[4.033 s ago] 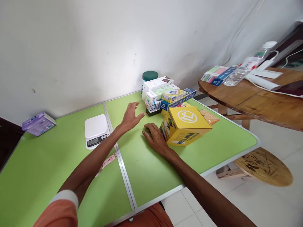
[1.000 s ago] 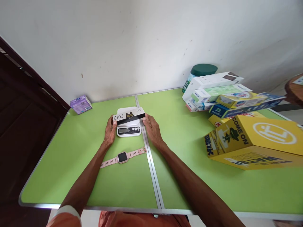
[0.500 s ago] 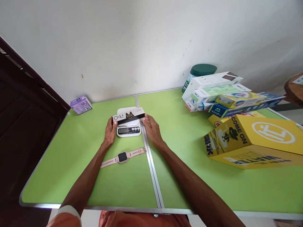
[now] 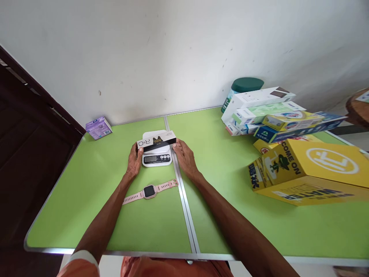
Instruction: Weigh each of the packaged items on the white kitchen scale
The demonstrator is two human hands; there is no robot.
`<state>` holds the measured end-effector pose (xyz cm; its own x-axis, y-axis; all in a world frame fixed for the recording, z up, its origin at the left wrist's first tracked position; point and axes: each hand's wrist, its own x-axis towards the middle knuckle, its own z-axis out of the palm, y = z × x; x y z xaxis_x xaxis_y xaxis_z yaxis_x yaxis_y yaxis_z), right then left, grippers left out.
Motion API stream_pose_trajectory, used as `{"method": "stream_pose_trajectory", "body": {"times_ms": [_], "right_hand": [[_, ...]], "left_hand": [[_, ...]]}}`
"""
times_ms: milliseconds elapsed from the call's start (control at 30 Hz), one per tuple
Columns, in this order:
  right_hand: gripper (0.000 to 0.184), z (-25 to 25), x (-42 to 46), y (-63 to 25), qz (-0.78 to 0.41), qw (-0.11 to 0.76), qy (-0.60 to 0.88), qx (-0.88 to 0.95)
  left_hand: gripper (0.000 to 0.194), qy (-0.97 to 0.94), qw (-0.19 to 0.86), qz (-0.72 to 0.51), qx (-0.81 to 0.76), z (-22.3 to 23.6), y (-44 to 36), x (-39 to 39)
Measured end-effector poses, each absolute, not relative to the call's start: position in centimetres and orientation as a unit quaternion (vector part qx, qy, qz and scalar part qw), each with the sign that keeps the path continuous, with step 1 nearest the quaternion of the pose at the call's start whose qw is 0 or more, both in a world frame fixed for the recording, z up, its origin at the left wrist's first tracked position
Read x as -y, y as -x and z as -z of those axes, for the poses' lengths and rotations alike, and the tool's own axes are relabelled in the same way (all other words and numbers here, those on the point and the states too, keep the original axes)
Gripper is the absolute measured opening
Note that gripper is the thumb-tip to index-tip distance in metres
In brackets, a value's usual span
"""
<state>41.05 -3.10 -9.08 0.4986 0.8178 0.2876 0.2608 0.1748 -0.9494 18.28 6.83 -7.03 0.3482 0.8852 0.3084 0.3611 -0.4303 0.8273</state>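
Observation:
A long black-and-white carton (image 4: 157, 141) lies across the platform of a white kitchen scale (image 4: 157, 160); whether it rests on the platform or is held just above, I cannot tell. My left hand (image 4: 134, 161) grips the carton's left end, thumb on its near face. At the opposite end, the fingers of my right hand (image 4: 185, 157) close on the carton's right edge. The scale's dark display and round buttons face me below the carton. Nearer to me, a pink smartwatch (image 4: 149, 191) lies flat with its strap spread out, its left end close to my left forearm.
A purple box (image 4: 98, 127) stands at the back left of the green table (image 4: 86, 192). On the right are a large yellow carton (image 4: 325, 165), stacked long boxes (image 4: 268, 111) and a green-lidded tub (image 4: 247, 84). A metal seam splits the tabletop; a wall rises behind.

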Motion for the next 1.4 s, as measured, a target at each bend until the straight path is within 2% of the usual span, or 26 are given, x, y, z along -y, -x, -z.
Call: {"method": "stream_pose_trajectory", "body": {"times_ms": [133,300,433,767,1167,1400], "right_hand": [[0.087,9.2,3.0,-41.1,-0.222,0.625,0.602,0.446],[0.088,9.3,2.9,-41.1,-0.226,0.627,0.599,0.444],[0.089,9.2,2.9,-41.0,-0.223,0.625,0.601,0.446],[0.086,9.4,2.8,-41.1,-0.217,0.621,0.609,0.444],[0.087,9.4,2.9,-41.1,-0.219,0.625,0.604,0.444],[0.085,9.3,2.9,-41.0,-0.223,0.627,0.601,0.443]], "left_hand": [[0.090,-0.746,0.340,-0.393,-0.417,7.5,-18.2,-7.1],[0.110,-0.716,0.358,-0.406,-0.441,8.3,-18.2,-7.4],[0.113,-0.722,0.361,-0.403,-0.431,8.5,-18.2,-7.5],[0.096,-0.747,0.320,-0.404,-0.420,9.3,-18.0,-7.9],[0.094,-0.743,0.321,-0.409,-0.422,9.2,-18.1,-8.0],[0.080,-0.737,0.337,-0.417,-0.412,8.7,-18.2,-7.8]]}}
